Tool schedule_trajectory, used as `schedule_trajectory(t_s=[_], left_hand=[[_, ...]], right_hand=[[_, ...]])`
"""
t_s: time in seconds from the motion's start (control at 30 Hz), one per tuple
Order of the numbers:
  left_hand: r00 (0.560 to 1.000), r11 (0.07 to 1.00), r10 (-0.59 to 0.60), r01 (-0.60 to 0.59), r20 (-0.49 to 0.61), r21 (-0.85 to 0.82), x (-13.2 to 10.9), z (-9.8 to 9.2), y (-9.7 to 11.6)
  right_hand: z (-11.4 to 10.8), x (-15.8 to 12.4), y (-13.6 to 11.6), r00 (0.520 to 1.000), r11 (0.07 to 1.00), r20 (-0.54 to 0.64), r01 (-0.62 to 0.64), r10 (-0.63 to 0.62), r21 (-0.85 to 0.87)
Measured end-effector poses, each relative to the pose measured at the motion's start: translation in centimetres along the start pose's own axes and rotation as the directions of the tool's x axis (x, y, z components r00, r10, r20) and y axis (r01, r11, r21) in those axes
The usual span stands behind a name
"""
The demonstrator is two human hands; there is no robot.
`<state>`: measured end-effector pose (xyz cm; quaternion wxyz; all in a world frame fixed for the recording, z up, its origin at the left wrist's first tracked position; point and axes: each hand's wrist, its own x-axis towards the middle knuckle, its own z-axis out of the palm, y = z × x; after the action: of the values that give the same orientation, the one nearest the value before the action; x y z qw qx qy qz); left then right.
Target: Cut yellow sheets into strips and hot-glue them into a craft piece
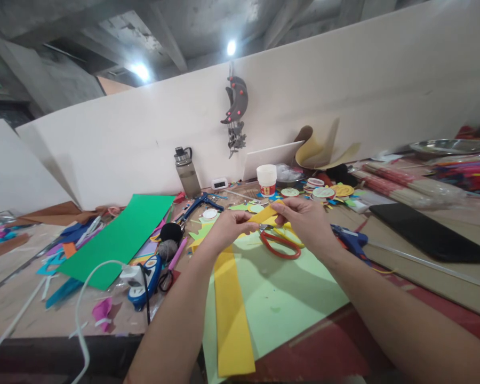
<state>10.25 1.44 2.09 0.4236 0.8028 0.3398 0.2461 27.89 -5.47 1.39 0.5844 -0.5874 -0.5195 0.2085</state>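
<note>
One small yellow strip (263, 215), held above a pale green sheet (288, 298); fingers of the left hand (232, 228) pinched its near-left end, the right hand (304, 218) its far-right; long axis slanted between.

The left hand (235, 228) and right hand (303, 220) cover the ends of the short yellow strip (263, 214) pinched between them, so its full outline cannot be told. Scissors (282, 249) show their orange-red handle, their blades mostly hidden by the fingers and strip. The long yellow strip (232, 314) loses its upper end behind the left hand and forearm. The right forearm hides part of the blue glue gun (356, 240). Both forearms and the white cable (82, 341) run off the bottom edge; the metal tray (444, 148) is cut by the right. The digital clock's (220, 184) reading and the paper cup's (266, 176) print are too small to read.
</note>
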Motion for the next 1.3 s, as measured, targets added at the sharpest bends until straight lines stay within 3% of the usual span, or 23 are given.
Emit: schedule_trajectory(t_s=[0.1, 0.37, 0.6, 0.83, 1.0, 1.3], left_hand=[[1.000, 0.998, -0.018, 0.018, -0.010, 0.053, 0.0, -0.3, 0.0], [0.980, 0.982, 0.017, 0.020, -0.197, 0.188, 0.3, -0.1, -0.4], [0.989, 0.959, 0.127, -0.103, -0.074, 0.264, 0.1, -0.3, -0.4], [0.996, 0.984, 0.024, -0.008, -0.088, 0.177, -0.2, -1.0, -0.1], [0.998, 0.981, 0.064, -0.060, -0.014, 0.186, -0.7, -1.1, 0.8], [0.984, 0.983, 0.040, -0.007, -0.174, 0.185, -0.3, -0.6, 0.5]], right_hand=[[0.0, -0.2, -0.2, 0.999, 1.000, -0.031, 0.015, -0.015, 0.015], [0.2, -0.6, -0.4, 0.991, 0.996, -0.117, 0.072, -0.067, 0.042], [0.1, -0.3, -0.5, 0.991, 0.997, -0.128, 0.050, -0.042, 0.058], [-0.2, -0.1, 0.0, 0.977, 0.987, -0.181, 0.127, -0.109, 0.094], [-0.1, 0.0, 0.4, 0.973, 0.974, -0.197, 0.155, -0.122, 0.164], [-0.2, -0.5, -0.5, 0.973, 0.989, -0.203, 0.130, -0.114, 0.066]])
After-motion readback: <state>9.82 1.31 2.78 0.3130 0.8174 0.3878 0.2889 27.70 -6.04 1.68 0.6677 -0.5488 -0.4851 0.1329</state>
